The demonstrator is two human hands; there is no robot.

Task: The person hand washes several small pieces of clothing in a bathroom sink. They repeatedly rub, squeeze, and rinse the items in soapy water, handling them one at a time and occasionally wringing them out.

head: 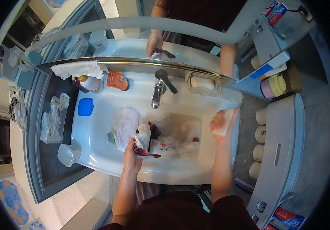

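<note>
My left hand point(132, 152) grips a dark plaid cloth point(142, 150) with a white part, at the front of the white sink point(93, 135). My right hand point(221, 126) holds a pale bar of soap point(225, 123) over the sink's right side. Soapy, murky water lies in the basin. In it are a lavender-white cloth point(126, 123), a white cloth point(144, 133) and a white piece with a coloured print point(163, 145). Behind them stands a chrome faucet point(158, 92). Part of the plaid cloth is hidden by my fingers.
On the sink's back rim are an orange pouch point(117, 81), a white bottle point(91, 84) and a soap dish point(203, 83) with another bar. A blue lid point(85, 107) and a clear plastic tub point(69, 155) lie left. A mirror crosses the back; a grey organizer point(277, 152) stands right.
</note>
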